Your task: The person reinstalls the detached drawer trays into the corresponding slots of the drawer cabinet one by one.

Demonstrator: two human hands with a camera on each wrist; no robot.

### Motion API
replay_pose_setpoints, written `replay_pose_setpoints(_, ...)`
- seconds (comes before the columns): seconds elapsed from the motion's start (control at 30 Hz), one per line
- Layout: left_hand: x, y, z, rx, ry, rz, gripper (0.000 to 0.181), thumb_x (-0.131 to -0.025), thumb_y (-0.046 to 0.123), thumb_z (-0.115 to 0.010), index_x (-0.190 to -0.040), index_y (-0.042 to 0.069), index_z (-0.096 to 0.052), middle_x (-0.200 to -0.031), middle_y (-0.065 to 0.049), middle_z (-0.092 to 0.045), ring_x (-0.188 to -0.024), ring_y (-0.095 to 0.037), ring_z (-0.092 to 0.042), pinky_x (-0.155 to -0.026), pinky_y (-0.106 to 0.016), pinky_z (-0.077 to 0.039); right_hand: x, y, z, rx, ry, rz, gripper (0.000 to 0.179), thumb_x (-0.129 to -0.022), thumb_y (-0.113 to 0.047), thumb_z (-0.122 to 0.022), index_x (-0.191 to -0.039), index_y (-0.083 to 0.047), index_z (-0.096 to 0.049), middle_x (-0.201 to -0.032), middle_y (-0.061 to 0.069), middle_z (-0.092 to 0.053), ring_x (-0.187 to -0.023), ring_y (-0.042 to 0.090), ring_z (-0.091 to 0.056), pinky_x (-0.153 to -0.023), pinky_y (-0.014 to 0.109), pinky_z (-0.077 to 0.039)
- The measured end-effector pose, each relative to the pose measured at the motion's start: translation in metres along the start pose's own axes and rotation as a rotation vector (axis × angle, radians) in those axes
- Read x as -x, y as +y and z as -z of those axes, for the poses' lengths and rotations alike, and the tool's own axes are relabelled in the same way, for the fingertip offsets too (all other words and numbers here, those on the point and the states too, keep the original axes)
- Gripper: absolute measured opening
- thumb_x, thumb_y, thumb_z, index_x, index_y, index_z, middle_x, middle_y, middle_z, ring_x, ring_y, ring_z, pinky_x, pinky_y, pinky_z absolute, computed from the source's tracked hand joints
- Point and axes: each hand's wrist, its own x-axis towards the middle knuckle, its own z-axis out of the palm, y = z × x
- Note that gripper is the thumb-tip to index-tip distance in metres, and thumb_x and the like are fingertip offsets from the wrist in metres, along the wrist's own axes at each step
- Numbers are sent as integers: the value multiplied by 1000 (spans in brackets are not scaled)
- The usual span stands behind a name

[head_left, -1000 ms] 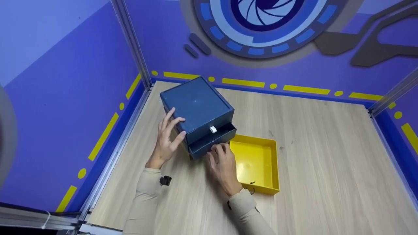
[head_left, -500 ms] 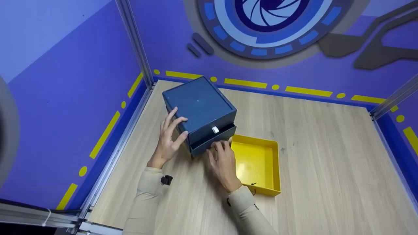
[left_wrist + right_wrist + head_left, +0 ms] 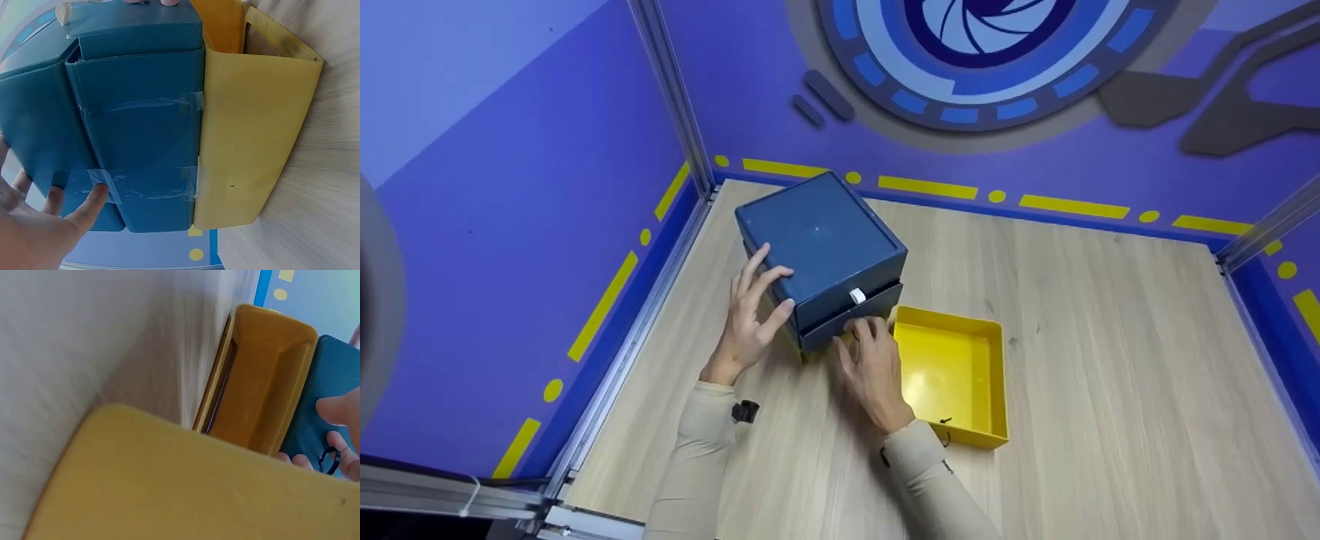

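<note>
The blue drawer (image 3: 825,331) sits in the middle level of a stack, its front jutting slightly out of its housing. The right hand (image 3: 874,367) is at that front, toward its right end: the fingers are bent and spaced apart, holding no object between them, with the tips against the drawer. In the right wrist view the thumb lies on the blue face, away from the other fingertips, and a black loop (image 3: 322,460) shows beside one finger; whether that finger passes through it I cannot tell.

Directly above the drawer is the blue upper box (image 3: 819,232), with a white tab (image 3: 857,296) on its front. The left hand (image 3: 746,319) rests against the box's left side and top edge, fingers spread wide, thumb near the front corner. Clear tape (image 3: 149,103) runs across the side of the stack. Below the blue levels is a yellow housing (image 3: 253,140), open at the front and standing on the wooden table (image 3: 1080,360).

Just right of the stack, beside the right hand, a yellow tray (image 3: 949,367) lies open side up, a black cord at its near wall. Farther out stand purple-blue walls (image 3: 570,127) with yellow dashes along the bottom.
</note>
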Motion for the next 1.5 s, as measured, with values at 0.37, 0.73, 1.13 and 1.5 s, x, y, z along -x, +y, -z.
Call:
replay_pose_setpoints(0.37,-4,1,-3,3,-15,7,43,-99,30,-65,-141,22,-65,-177,-7,-27,-158,-38,-24,-120,-75,-18,-6,1,-2,-24,-2,-21,24,-95,-20,-81,-111,-10,-66,-111,12,-65,-93,27,-63,-88,43,-57)
replay_pose_setpoints(0.73,-5,-1,-2,-1,-20,2,42,-99,28,-65,-141,22,-65,-177,-8,-27,-155,-39,-28,-118,-75,-22,-10,1,-7,-14,-5,-37,24,-94,-20,-82,-110,-11,-66,-109,10,-66,-93,27,-64,-90,44,-55)
replay_pose_setpoints(1.13,-5,-1,-4,0,-9,0,42,-99,27,-65,-141,21,-65,-177,-9,-27,-157,-40,-25,-119,-76,-20,-2,0,11,-52,52,32,23,-92,-17,-83,-112,-8,-75,-120,15,-70,-102,30,-69,-92,49,-58)
replay_pose_setpoints(1.5,-2,0,-2,-1,-3,-2,41,-100,25,-63,-141,19,-64,-176,-12,-26,-156,-42,-24,-119,-76,-18,50,7,79,39,75,-11,28,-88,-18,-87,-111,-7,-75,-125,18,-71,-85,29,-76,-71,41,-62)
